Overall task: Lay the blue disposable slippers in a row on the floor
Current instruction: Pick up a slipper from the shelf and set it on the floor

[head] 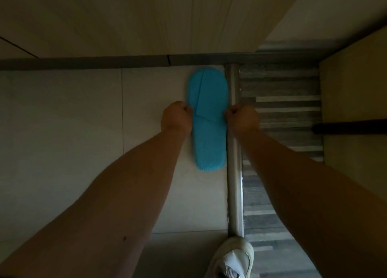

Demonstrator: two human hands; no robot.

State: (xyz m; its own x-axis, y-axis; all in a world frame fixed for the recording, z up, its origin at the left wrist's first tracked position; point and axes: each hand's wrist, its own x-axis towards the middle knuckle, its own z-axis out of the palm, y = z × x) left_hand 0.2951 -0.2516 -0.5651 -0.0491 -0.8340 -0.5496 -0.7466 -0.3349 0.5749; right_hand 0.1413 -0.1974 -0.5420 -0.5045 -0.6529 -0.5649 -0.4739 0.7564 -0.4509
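Note:
One blue disposable slipper lies flat on the pale tiled floor, its toe pointing away from me toward the grey skirting. My left hand is closed on the slipper's left edge at mid-length. On the opposite edge, my right hand pinches the slipper at the same height. Both forearms reach down from the bottom of the view. No other slipper is visible.
A metal threshold strip runs just right of the slipper, with striped grey wood flooring beyond it. A grey skirting and pale wall lie ahead. My white shoe stands at the bottom. A yellowish panel rises at the right.

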